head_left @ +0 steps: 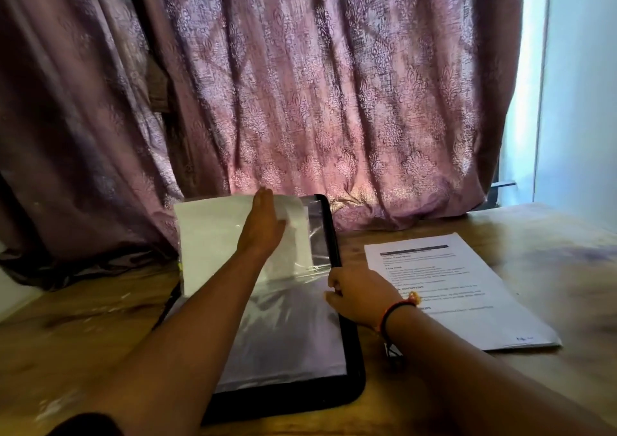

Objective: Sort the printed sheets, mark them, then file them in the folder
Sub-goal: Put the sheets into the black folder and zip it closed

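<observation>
Folder (355, 362) with a black rim is seen lying open on the wooden surface (83, 328), at 6 o'clock of the view. A clear plastic sleeve (287, 332) is spread flat across its lower half and is streaked with glare. At the folder's 12 o'clock end a leaf is raised and tilted; a white sheet (213, 235) is shown on it, with clear plastic running past the sheet toward 3 o'clock. Whether the sheet sits inside that plastic cannot be told.

The left hand (262, 225) is laid against the raised leaf, its grip spread with the fingers straight and together, pointing to 12 o'clock. Nothing is pinched by it.

The right hand (360, 297) is set on the folder's 3 o'clock rim, its grip curled round the black edge. A dark and orange wrist band (397, 312) is worn on that wrist.

The printed sheets (467, 288) are stacked on the surface at 3 o'clock of the folder, just beside the right hand, face up, the text blurred.

A patterned mauve curtain (300, 85) is hung behind, from 9 to 2 o'clock.
</observation>
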